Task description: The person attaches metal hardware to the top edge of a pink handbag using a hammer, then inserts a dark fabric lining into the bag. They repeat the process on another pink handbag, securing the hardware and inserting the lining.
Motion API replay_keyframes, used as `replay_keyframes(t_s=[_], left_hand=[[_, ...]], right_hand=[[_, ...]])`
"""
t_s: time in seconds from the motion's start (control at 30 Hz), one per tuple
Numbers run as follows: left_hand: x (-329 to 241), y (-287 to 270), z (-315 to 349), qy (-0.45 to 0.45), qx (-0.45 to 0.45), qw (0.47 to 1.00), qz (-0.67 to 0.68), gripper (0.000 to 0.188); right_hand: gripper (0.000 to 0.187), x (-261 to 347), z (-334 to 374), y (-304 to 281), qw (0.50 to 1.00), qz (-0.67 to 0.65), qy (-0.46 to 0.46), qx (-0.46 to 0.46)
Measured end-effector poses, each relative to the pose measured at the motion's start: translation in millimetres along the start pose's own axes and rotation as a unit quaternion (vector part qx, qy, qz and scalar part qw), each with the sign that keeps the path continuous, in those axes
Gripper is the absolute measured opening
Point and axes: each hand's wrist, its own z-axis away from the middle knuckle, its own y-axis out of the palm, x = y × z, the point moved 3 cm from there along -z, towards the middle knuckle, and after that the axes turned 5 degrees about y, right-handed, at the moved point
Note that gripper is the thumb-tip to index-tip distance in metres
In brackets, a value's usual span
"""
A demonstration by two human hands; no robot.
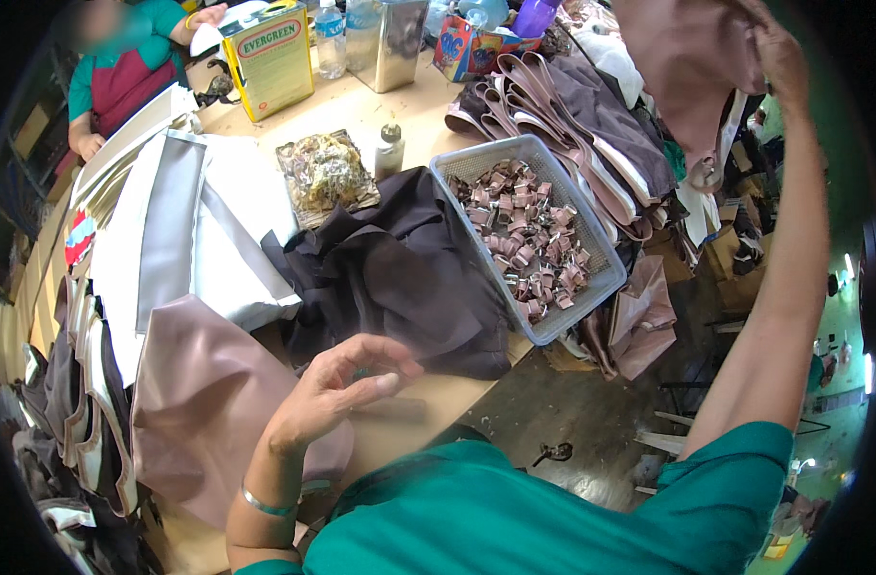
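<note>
The left hand (352, 388) is held half-curled over the table (428, 407), thumb and fingers parted, with nothing grasped. To its left a mauve sheet (208, 402) is spread. Beyond, black cloth (390, 278) is heaped beside a grey basket (543, 331) (filled with small mauve loops (524, 235)). At upper right, a mauve piece (687, 77) is gripped along its edge by the raised right hand (781, 53). Farther off, a yellow tin (268, 62) is seen.
</note>
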Motion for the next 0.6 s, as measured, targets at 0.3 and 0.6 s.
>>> replay_keyframes(t_s=[0.3,0.6], left_hand=[[19,5,18,-0.036,0.012,0.999,-0.027,0.025],[30,11,31,-0.04,-0.002,0.998,-0.055,0.025]], right_hand=[[0.033,66,268,145,0.882,0.138,0.128,0.431],[0.027,151,275,125,0.902,-0.084,0.158,0.392]])
